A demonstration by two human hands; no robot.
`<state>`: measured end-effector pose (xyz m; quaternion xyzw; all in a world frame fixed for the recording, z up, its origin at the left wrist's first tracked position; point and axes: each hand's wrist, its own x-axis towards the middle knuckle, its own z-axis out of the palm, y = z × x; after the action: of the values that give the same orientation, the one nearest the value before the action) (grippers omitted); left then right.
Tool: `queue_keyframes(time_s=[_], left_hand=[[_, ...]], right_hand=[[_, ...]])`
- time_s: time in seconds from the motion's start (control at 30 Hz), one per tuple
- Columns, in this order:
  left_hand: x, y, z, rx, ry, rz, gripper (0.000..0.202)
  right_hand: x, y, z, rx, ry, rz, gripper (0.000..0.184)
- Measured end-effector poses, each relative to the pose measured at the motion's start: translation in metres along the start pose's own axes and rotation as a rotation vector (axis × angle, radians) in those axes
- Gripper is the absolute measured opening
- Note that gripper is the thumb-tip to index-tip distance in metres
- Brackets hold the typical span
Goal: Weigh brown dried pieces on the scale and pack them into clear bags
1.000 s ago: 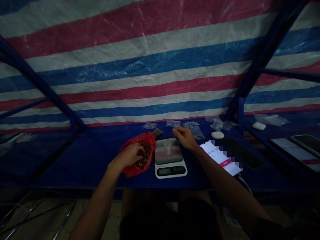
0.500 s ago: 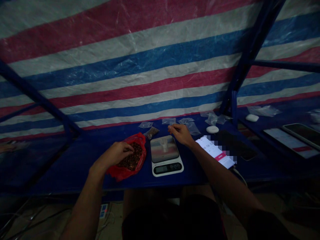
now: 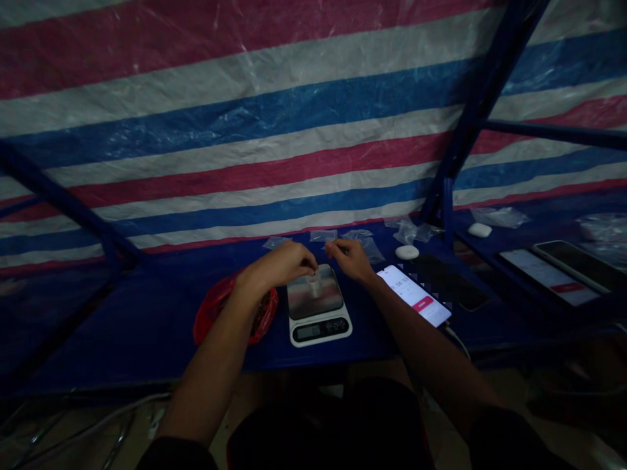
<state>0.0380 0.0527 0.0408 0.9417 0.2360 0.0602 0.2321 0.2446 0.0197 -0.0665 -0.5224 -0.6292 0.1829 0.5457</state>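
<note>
My left hand (image 3: 292,262) hangs with pinched fingers just over a small clear plastic cup (image 3: 313,286); what the fingers hold is too small to name. That cup stands on the metal plate of a white digital scale (image 3: 321,331). At the plate's far right corner is my right hand (image 3: 351,256), its fingertips pressed together; whatever is in them cannot be made out. Left of the scale, a red plastic bag (image 3: 208,312) lies open with small brown pieces (image 3: 262,312) inside, partly hidden by my left forearm.
Several clear plastic bags (image 3: 323,235) lie along the back of the blue table (image 3: 161,307). On the right are a white oval case (image 3: 406,252), a lit phone (image 3: 416,297) and a dark phone (image 3: 455,284). Blue posts and a striped sheet (image 3: 274,150) stand behind.
My left hand has moved from inside the red bag, up and right, to above the cup on the scale. My right hand stays by the scale. The view has shifted slightly.
</note>
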Motion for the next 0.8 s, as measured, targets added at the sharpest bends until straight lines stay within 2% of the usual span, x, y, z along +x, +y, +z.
queue_keyframes(time_s=[0.23,0.53,0.8], left_hand=[[0.012,-0.005,0.013,0.031,-0.015,-0.037,0.026],[0.009,0.004,0.003,-0.04,-0.137,-0.058,0.028],[0.003,0.009,0.002,-0.108,-0.085,-0.084,0.034]], right_hand=[[0.001,-0.002,-0.002,0.033,0.0,0.016,0.046],[0.002,0.001,-0.002,0.033,0.009,0.011,0.049],[0.001,0.001,-0.002,0.042,0.013,0.022,0.048]])
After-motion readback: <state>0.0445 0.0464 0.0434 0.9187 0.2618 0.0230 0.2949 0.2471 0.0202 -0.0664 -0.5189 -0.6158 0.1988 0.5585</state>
